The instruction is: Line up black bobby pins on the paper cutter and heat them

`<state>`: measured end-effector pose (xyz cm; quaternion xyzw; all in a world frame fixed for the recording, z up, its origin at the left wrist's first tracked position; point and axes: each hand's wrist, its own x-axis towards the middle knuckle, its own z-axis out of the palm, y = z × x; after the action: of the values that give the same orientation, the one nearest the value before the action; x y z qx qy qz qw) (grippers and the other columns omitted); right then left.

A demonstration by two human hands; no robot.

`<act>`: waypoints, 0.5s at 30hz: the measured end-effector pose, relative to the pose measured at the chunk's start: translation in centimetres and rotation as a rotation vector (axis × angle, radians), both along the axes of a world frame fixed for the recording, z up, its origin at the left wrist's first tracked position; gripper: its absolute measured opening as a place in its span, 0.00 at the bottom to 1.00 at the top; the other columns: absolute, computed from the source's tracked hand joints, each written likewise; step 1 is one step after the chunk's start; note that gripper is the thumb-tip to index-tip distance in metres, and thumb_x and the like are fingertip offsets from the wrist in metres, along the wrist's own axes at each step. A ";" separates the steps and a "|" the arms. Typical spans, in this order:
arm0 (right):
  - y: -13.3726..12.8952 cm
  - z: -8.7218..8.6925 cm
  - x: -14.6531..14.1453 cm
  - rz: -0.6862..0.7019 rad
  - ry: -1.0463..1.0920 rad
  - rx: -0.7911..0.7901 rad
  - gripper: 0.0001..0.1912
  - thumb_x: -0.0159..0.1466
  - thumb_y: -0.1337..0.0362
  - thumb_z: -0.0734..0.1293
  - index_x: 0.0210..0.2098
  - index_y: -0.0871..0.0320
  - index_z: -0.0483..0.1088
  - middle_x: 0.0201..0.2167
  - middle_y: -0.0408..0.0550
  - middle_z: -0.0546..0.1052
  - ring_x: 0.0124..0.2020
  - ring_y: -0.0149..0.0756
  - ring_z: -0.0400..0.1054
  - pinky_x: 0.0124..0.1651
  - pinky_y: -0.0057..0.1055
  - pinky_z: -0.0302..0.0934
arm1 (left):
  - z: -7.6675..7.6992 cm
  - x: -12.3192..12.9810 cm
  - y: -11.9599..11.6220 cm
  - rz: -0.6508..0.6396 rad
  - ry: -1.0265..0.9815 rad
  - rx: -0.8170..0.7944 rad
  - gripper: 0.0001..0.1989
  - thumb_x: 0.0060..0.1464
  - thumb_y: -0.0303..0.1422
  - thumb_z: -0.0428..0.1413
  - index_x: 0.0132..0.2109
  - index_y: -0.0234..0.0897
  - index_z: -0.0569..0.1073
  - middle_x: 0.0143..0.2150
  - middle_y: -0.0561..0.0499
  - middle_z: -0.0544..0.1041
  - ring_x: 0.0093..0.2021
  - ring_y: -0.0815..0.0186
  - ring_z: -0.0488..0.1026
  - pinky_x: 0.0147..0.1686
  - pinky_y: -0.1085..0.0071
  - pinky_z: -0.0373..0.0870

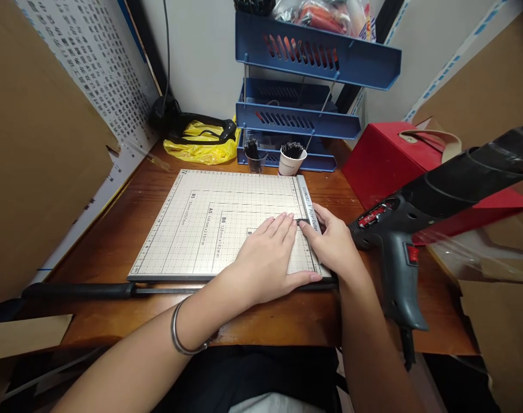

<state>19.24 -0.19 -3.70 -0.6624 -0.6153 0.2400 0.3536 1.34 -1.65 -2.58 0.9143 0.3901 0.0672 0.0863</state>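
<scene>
A cream paper cutter with a printed grid and size marks lies on the wooden table. My left hand rests flat on its board, fingers stretched forward and thumb out to the right. At the board's right edge, my right hand is closed, its thumb and fingers around a small black piece by the ruler strip. That piece is mostly covered, and its kind is not clear. The cutter's black-handled arm lies down along the near edge, passing beneath my left forearm.
Behind the cutter stand a white paper cup and a clear cup, both with black bristle-like strands. Blue tiered trays rise behind them. A black heat gun hangs at right before a red box. A yellow bag lies back left.
</scene>
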 end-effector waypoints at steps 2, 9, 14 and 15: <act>0.2 -0.4 0.1 -0.014 0.012 0.006 0.22 0.66 0.61 0.66 0.59 0.55 0.74 0.57 0.52 0.80 0.58 0.49 0.75 0.64 0.47 0.64 | 0.0 0.0 0.0 0.002 0.005 -0.009 0.54 0.64 0.65 0.40 0.75 0.18 0.52 0.78 0.30 0.50 0.79 0.49 0.46 0.77 0.55 0.41; 0.3 -0.8 0.2 -0.029 0.064 0.027 0.21 0.64 0.60 0.67 0.56 0.54 0.75 0.56 0.52 0.81 0.56 0.50 0.76 0.61 0.48 0.67 | 0.1 0.0 0.0 0.007 0.022 -0.019 0.54 0.64 0.65 0.41 0.75 0.18 0.51 0.78 0.32 0.50 0.79 0.49 0.45 0.77 0.56 0.40; 0.1 0.2 -0.5 -0.072 -0.032 0.016 0.18 0.66 0.58 0.67 0.53 0.54 0.76 0.52 0.53 0.83 0.54 0.53 0.77 0.60 0.50 0.67 | 0.2 0.1 -0.1 0.014 0.033 -0.019 0.54 0.64 0.65 0.41 0.76 0.18 0.50 0.78 0.33 0.49 0.79 0.50 0.45 0.77 0.56 0.40; 0.2 0.3 -0.6 -0.077 -0.050 0.014 0.18 0.65 0.58 0.67 0.53 0.55 0.77 0.51 0.53 0.83 0.53 0.53 0.77 0.59 0.50 0.67 | 0.3 0.1 -0.1 0.016 0.034 -0.018 0.54 0.65 0.65 0.41 0.76 0.18 0.50 0.78 0.33 0.49 0.79 0.51 0.45 0.77 0.56 0.41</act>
<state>18.65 -0.03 -3.42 -0.6887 -0.5997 0.2053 0.3519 1.45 -1.73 -2.33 0.9113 0.3994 0.0490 0.0874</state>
